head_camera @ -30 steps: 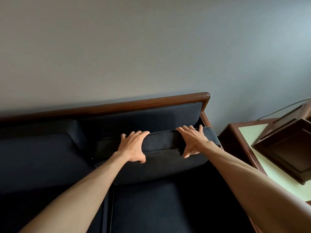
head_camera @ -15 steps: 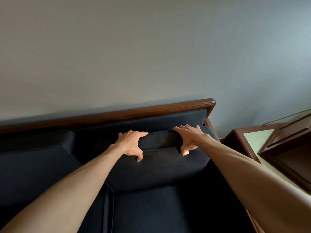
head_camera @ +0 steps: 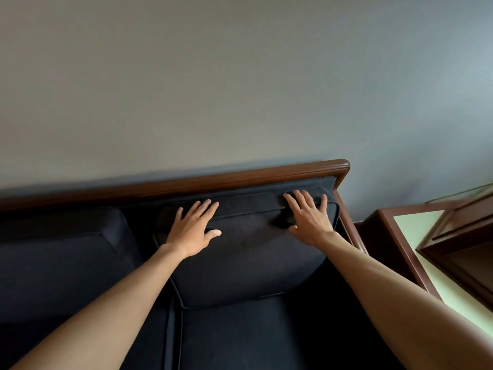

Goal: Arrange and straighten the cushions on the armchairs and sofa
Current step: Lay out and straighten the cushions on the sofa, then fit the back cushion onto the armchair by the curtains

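A dark navy back cushion (head_camera: 248, 257) stands upright against the sofa's backrest at its right end, under the brown wooden top rail (head_camera: 240, 177). My left hand (head_camera: 192, 231) lies flat on the cushion's upper left part, fingers spread. My right hand (head_camera: 309, 217) lies flat on its upper right corner, fingers spread over the top edge. Neither hand grips the fabric. A second dark back cushion (head_camera: 61, 257) sits to the left. The seat cushion (head_camera: 240, 337) lies below.
A wooden side table (head_camera: 400, 247) with a pale green top stands right of the sofa, carrying a dark wooden box-like object (head_camera: 464, 249). A thin cable (head_camera: 458, 193) runs along the grey wall behind. The sofa's wooden arm (head_camera: 349, 222) borders the cushion.
The cushion has gone from leaning forward to standing up against the backrest. Both hands have let go of its top edge and now press flat on it.
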`<control>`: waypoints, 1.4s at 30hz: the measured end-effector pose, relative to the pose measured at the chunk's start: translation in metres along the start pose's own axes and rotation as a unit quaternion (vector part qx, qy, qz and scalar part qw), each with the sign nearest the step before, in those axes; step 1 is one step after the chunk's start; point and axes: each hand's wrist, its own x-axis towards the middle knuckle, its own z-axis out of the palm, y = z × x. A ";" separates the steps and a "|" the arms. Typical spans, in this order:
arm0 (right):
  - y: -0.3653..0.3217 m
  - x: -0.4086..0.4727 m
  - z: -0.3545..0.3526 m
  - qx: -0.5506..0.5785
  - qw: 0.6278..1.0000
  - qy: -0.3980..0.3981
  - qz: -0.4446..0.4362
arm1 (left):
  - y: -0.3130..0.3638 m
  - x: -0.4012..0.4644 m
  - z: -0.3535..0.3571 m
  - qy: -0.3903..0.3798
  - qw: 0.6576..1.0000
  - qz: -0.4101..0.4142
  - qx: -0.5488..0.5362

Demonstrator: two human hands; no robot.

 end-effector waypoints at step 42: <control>0.283 -0.832 -0.192 0.218 0.803 0.182 0.525 | 0.831 -0.397 -0.081 -0.052 0.842 0.534 -0.064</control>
